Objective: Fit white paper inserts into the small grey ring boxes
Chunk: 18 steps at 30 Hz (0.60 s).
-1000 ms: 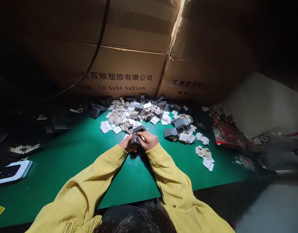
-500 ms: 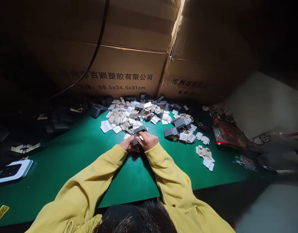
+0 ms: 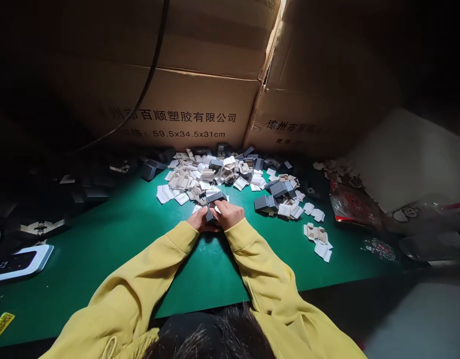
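Note:
Both of my hands meet over the green mat (image 3: 114, 239), fingers closed round one small dark grey box (image 3: 209, 214). My left hand (image 3: 198, 220) grips its left side and my right hand (image 3: 228, 213) covers its right side and top. Yellow sleeves run back toward me. Just beyond my hands lies a heap of white and tan folded card pieces (image 3: 203, 177) mixed with more small grey boxes (image 3: 266, 203).
Two big cardboard cartons (image 3: 185, 99) stand behind the heap, a black cable across the left one. A white-edged device (image 3: 18, 262) lies at the left. A red packet (image 3: 347, 204) and plastic bags lie at the right. Dark parts line the left edge.
My hands have stayed in place while the fingers shifted slightly on the grey box. The view has drifted up a little.

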### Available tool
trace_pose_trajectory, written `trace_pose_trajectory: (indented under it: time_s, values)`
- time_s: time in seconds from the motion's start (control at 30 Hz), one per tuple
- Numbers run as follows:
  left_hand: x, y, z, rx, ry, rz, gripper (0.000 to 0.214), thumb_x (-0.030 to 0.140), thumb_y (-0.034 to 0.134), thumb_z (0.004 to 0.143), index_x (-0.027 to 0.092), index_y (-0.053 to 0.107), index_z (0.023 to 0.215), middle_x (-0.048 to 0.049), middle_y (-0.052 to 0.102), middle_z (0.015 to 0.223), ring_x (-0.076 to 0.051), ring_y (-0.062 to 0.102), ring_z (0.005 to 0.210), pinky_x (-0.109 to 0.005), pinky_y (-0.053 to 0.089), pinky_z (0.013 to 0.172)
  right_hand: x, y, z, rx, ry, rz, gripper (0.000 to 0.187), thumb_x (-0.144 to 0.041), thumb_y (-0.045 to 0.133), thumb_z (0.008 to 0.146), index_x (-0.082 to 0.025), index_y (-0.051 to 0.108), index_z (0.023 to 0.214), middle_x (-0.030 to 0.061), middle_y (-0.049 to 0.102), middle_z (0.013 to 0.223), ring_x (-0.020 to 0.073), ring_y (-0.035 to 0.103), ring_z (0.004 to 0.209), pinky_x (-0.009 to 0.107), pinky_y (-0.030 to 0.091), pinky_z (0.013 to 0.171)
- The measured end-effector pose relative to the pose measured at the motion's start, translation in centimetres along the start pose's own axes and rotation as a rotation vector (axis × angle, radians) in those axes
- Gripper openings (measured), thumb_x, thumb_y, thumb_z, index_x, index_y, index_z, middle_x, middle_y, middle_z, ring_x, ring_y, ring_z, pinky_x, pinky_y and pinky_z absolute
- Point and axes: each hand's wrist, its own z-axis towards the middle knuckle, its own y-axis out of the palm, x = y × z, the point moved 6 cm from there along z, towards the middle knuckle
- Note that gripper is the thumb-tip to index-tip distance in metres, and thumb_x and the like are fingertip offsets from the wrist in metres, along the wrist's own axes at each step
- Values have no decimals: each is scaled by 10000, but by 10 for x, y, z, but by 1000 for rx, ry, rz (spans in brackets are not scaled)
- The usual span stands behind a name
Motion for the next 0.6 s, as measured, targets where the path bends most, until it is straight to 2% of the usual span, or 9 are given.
trace_pose_trajectory:
  time_s: [0.17, 0.33, 0.4, 0.5, 0.6]
  values:
    - [2, 8, -11, 25, -3, 90, 514, 541, 594, 865, 193, 573, 1243, -114, 712, 981, -286, 689, 915, -364, 597, 642, 2, 3, -6, 31, -18, 28, 346, -400, 492, 1005, -189, 739, 888, 14, 709, 697, 112, 603, 583, 269, 330, 556]
    - [4, 14, -14, 14, 29, 92, 518, 494, 638, 849, 188, 544, 1256, -100, 706, 942, -253, 689, 855, -309, 570, 593, 10, 20, -3, -88, -3, 144, 309, -392, 536, 979, -180, 751, 911, 26, 728, 736, 107, 614, 610, 237, 367, 556]
    - [9, 11, -10, 54, 40, 39, 448, 463, 615, 859, 171, 560, 1194, -86, 699, 882, -230, 682, 775, -291, 549, 544, 12, 17, 0, -90, -1, 229, 308, -359, 506, 995, -175, 747, 944, 35, 746, 799, 110, 652, 685, 211, 428, 619]
    - [23, 0, -4, 137, -6, -81, 347, 460, 539, 869, 146, 609, 1000, -78, 667, 744, -207, 644, 636, -281, 498, 459, 20, 3, 3, 3, 61, 351, 333, -293, 425, 1022, -171, 734, 1021, 73, 763, 975, 132, 697, 882, 218, 510, 768]
    - [49, -18, -5, 237, 28, -205, 405, 502, 450, 867, 138, 626, 857, -83, 620, 633, -187, 569, 509, -272, 422, 389, 33, 1, 1, 29, 209, 390, 349, -277, 406, 1016, -176, 740, 1001, 86, 764, 982, 144, 701, 839, 243, 540, 736]
